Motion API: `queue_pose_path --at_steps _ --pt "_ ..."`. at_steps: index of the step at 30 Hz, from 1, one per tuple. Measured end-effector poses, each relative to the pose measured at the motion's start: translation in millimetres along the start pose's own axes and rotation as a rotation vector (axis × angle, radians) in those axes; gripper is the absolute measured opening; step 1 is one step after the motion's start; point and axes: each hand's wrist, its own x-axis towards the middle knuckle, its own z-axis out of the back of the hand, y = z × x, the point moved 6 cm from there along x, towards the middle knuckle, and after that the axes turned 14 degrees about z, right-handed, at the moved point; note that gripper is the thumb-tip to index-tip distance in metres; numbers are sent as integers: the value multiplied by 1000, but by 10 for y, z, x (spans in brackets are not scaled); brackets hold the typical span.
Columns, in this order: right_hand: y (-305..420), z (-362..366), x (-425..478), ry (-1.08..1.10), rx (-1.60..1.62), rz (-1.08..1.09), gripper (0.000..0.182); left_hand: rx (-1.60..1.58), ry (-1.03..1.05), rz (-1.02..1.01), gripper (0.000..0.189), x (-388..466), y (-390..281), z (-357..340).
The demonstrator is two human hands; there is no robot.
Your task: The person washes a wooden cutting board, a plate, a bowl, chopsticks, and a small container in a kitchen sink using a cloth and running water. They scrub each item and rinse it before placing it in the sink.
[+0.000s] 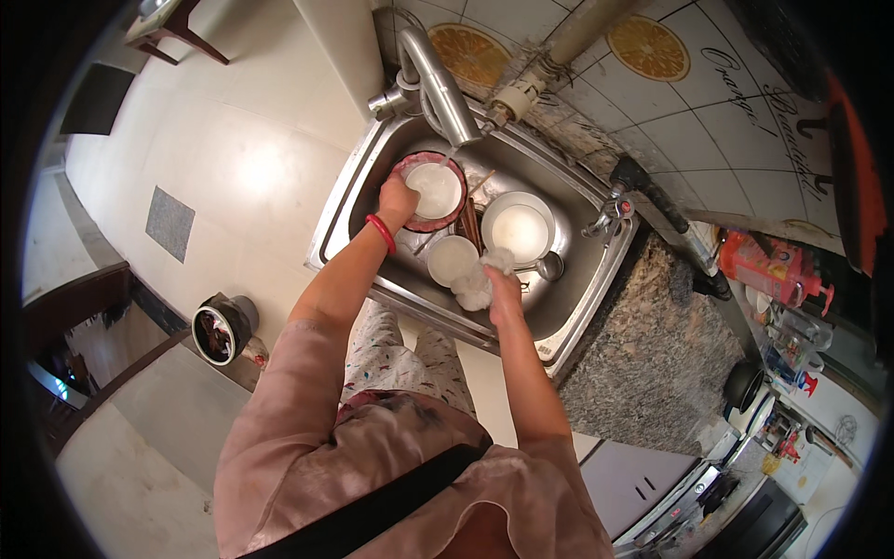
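Over the steel sink (569,307), my left hand (399,201) grips the near-left rim of a white bowl (441,183). That bowl sits within a red bowl or basin (421,225), and water runs from the faucet (450,101) into it. A whitish, fluffy dishcloth (473,288) is in my right hand (504,293), at the sink's near side. Beside the cloth lie a smaller pale bowl (450,260) and a larger white bowl (518,227) with cloudy liquid. A metal ladle (550,266) and several chopsticks (471,223) rest in the basin.
A second tap (609,213) reaches over the sink's right edge. To the right is a granite counter (642,370), with a pink pump bottle (768,267) beyond it. On the floor at left stands a small lined bin (216,335). A wall pipe (520,98) runs behind the sink.
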Motion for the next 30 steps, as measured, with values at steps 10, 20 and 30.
queue_pose_path --at_steps 10,20,30 --pt "768 -1161 484 125 -590 330 74 -615 749 293 34 -212 175 -140" --pt "1111 -1243 128 1 -1022 486 63 -883 958 444 23 -600 262 -725" --pt "1409 -1408 -214 11 -1409 646 68 -1403 1261 517 34 -1084 -39 -925"
